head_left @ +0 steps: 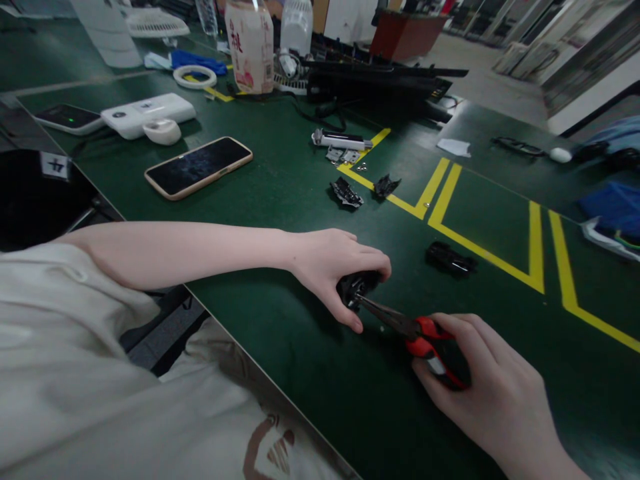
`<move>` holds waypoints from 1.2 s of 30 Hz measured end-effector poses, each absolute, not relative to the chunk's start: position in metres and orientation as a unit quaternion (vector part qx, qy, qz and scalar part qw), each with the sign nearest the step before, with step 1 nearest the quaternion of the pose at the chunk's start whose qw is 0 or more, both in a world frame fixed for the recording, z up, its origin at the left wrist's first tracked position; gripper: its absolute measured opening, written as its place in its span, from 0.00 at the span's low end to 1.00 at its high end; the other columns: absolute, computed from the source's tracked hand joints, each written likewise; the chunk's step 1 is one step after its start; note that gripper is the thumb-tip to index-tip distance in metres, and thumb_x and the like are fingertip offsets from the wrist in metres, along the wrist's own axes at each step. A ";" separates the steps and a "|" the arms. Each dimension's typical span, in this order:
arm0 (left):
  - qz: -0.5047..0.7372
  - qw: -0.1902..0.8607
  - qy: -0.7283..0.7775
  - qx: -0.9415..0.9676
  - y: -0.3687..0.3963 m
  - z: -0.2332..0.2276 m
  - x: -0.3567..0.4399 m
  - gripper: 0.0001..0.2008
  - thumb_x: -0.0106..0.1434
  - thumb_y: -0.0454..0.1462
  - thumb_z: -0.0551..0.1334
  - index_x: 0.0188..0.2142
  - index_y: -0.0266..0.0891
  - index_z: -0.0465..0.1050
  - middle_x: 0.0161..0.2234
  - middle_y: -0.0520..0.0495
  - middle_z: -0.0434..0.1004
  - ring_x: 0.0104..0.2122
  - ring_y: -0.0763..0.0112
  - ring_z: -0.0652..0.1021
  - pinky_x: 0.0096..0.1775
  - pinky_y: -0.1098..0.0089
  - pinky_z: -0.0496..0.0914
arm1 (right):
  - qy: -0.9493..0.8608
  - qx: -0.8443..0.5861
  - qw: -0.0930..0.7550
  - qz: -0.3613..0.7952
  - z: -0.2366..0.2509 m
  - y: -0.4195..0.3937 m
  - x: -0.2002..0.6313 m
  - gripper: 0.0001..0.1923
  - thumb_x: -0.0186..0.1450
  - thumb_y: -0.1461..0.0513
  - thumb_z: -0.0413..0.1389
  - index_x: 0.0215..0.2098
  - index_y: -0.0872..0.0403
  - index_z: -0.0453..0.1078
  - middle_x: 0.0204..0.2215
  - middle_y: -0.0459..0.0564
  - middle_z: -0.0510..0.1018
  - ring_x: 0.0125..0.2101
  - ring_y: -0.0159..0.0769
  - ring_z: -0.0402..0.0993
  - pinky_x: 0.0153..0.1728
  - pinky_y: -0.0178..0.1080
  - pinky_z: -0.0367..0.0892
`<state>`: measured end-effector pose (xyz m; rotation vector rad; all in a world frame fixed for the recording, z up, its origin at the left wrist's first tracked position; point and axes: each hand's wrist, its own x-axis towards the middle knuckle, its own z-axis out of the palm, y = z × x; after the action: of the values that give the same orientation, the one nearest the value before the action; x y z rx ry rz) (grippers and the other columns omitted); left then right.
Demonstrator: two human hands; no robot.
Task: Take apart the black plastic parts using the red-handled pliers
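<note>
Near the green desk's front edge, left hand clamps a small black plastic part while right hand, closed around red-handled long-nose pliers, should grip squarely.

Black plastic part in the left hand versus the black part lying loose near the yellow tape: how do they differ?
The small black plastic part is gripped in the left hand; the loose elongated black part lies untouched on the green bench mat. The held part meets the tips of the red-handled needle-nose pliers in the right hand; nothing touches the loose one. The held part looks rounder, though partly hidden. Both are dark plastic.
</note>
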<state>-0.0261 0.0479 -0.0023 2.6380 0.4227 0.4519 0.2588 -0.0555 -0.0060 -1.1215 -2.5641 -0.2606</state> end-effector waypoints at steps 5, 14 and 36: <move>0.177 0.211 0.156 0.949 0.049 -0.003 -0.026 0.35 0.55 0.58 0.68 0.51 0.38 0.65 0.48 0.41 0.78 0.41 0.60 0.79 0.42 0.65 0.68 | -0.894 -0.415 0.167 -0.031 -0.007 -0.055 0.259 0.20 0.64 0.55 0.57 0.51 0.55 0.67 0.40 0.56 0.77 0.34 0.43 0.77 0.29 0.41 0.76; 0.208 0.213 0.173 0.939 0.048 -0.006 -0.025 0.36 0.54 0.57 0.70 0.52 0.38 0.64 0.49 0.40 0.76 0.43 0.59 0.79 0.42 0.65 0.69 | -0.882 -0.433 0.182 0.032 -0.005 -0.055 0.258 0.20 0.63 0.55 0.58 0.51 0.52 0.67 0.40 0.55 0.78 0.35 0.45 0.78 0.29 0.43 0.76; 0.180 0.227 0.132 0.948 0.044 -0.001 -0.025 0.33 0.57 0.58 0.67 0.52 0.38 0.67 0.48 0.42 0.79 0.41 0.59 0.81 0.41 0.64 0.68 | -0.894 -0.390 0.180 -0.125 -0.003 -0.061 0.256 0.15 0.68 0.57 0.53 0.49 0.56 0.68 0.41 0.59 0.77 0.37 0.47 0.75 0.30 0.45 0.71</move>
<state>-0.0248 0.0438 -0.0012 2.6132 0.3631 0.4956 0.2559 -0.0613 -0.0028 -1.1024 -2.5277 -0.3529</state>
